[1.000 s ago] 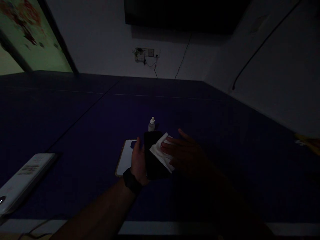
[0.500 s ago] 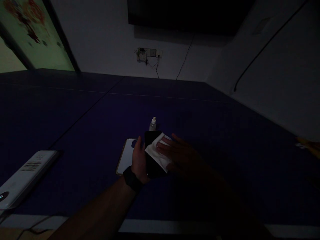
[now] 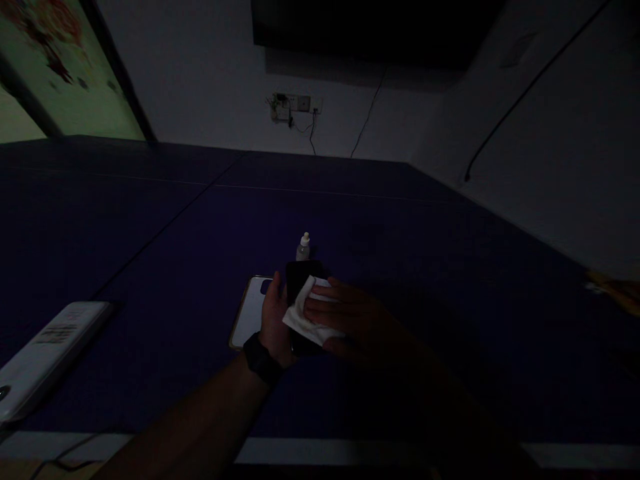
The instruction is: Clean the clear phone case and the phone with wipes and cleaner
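Note:
A dark smartphone (image 3: 299, 273) rests in my left hand (image 3: 275, 322), whose thumb lies along its left edge; the other fingers are hidden beneath it. Over the phone's middle and lower part lies a crumpled white cloth (image 3: 303, 319). My right hand (image 3: 349, 316) presses this cloth against the screen with its fingers stretched across it. Just left of my left hand is a pale phone case (image 3: 246, 317) with a camera cutout, partly covered by the hand. Beyond the phone stands a small clear bottle (image 3: 303, 252) with a white cap.
A long white device (image 3: 55, 350) lies at the left on the dark blue surface (image 3: 210, 247), with a cable (image 3: 65, 460) near the front edge. Wall sockets (image 3: 295, 105) with cords and a black screen (image 3: 380, 33) are on the far wall.
My right hand has slid the cloth down and slightly left over the phone, baring more of its upper part. The cloth is more bunched. My left hand keeps holding the phone.

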The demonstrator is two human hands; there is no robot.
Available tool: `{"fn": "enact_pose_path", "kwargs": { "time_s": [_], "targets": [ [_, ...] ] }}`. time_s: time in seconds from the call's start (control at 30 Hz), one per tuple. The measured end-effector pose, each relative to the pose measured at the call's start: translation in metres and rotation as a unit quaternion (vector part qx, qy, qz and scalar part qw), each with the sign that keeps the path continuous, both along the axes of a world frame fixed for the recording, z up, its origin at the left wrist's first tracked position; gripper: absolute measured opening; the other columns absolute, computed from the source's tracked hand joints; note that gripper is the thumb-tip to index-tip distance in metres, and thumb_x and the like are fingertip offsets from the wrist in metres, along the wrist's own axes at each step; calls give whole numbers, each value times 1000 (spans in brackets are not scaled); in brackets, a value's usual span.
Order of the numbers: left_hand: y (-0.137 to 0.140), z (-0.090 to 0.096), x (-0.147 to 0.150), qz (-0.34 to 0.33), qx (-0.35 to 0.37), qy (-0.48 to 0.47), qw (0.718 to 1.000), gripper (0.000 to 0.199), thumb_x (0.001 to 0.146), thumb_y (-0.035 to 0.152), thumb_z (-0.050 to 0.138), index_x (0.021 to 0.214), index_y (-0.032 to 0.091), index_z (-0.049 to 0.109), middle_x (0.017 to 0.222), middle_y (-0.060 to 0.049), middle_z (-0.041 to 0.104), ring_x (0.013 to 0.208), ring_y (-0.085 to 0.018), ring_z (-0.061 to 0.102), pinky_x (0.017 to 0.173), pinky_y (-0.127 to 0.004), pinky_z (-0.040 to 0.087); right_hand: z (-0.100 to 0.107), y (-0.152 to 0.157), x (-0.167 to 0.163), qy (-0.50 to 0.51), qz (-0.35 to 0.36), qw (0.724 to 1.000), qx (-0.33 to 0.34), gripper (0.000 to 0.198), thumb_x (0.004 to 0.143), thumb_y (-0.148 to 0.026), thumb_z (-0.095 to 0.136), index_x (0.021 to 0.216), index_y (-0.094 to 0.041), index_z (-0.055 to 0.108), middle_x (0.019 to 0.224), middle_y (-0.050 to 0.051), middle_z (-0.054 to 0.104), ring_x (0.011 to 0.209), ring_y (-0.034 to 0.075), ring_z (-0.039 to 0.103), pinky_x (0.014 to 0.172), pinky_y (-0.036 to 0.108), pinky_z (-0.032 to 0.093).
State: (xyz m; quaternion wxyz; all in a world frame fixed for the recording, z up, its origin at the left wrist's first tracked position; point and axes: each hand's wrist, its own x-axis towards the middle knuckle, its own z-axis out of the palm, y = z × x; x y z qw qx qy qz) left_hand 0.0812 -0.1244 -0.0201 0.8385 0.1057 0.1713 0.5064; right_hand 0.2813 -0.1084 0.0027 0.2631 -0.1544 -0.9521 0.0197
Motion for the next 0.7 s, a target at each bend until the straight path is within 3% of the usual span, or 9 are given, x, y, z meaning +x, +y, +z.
{"fn": "enact_pose_path", "kwargs": {
  "time_s": [0.17, 0.33, 0.4, 0.47, 0.57, 0.7],
  "targets": [
    [2, 2, 6, -3, -3, 6, 1000, 72, 103, 66, 42, 146, 13, 65, 120, -17, 79, 113, -35, 75, 104, -47, 54, 1, 3, 3, 36, -97, 994, 48, 38, 109, -30, 51, 139, -16, 70, 135, 13, 78, 135, 27, 70, 125, 51, 48],
    [0, 6, 7, -8, -14, 14, 1000, 73, 103, 67, 42, 145, 14, 66, 120, -17, 80, 112, -36, 75, 102, -48, 55, -2, 3, 4, 45, -34, 998, 37, 34, 108, -30, 53, 132, -20, 74, 126, 8, 83, 133, 24, 71, 127, 51, 46],
    [-1, 8, 7, -13, -13, 13, 1000, 74, 103, 68, 41, 147, 15, 65, 122, -17, 79, 113, -37, 75, 103, -49, 55, -2, 3, 5, 51, -49, 997, 30, 32, 109, -27, 52, 130, -23, 75, 121, 6, 84, 130, 23, 73, 128, 52, 44],
    [-2, 9, 7, -9, -18, 9, 1000, 75, 104, 69, 37, 148, 14, 64, 123, -17, 79, 114, -37, 75, 104, -48, 54, -2, 3, 3, 40, -70, 997, 21, 37, 108, -36, 55, 138, -22, 71, 133, 10, 80, 137, 26, 68, 128, 55, 43],
    [-1, 9, 8, 16, -36, 5, 999, 75, 106, 67, 34, 149, 13, 62, 122, -17, 80, 114, -35, 75, 105, -46, 54, -3, 4, 0, 11, -53, 999, 5, 62, 103, -56, 63, 149, -15, 62, 149, 16, 69, 149, 32, 57, 128, 55, 44],
    [0, 9, 11, 24, -41, 7, 999, 69, 107, 63, 35, 146, 14, 64, 112, -15, 81, 111, -34, 76, 105, -46, 54, -5, 8, 4, 29, -40, 999, -1, 43, 107, -39, 63, 143, -16, 67, 140, 14, 76, 145, 27, 61, 124, 48, 50]
  ]
}}
